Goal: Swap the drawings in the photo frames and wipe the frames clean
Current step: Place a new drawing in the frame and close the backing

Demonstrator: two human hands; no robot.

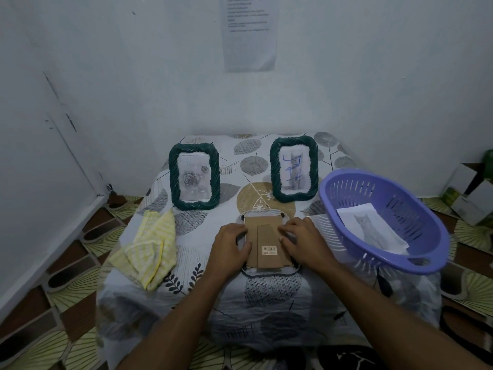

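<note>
A photo frame (267, 243) lies face down at the table's front middle, its brown cardboard back and stand facing up. My left hand (230, 243) rests on its left edge with the thumb on the backing. My right hand (302, 240) rests on its right edge, fingers bent onto the backing. Behind them stand two dark green rope-edged frames: the left frame (194, 177) shows a rose drawing, the right frame (294, 169) a cat drawing with blue scribbles. A yellow striped cloth (150, 248) lies crumpled at the left.
A purple slotted basket (384, 222) at the table's right edge holds a sheet with a cat drawing (369, 228). The table (272, 295) wears a leaf-print cover and stands in a wall corner. Boxes (469, 193) sit on the floor at far right.
</note>
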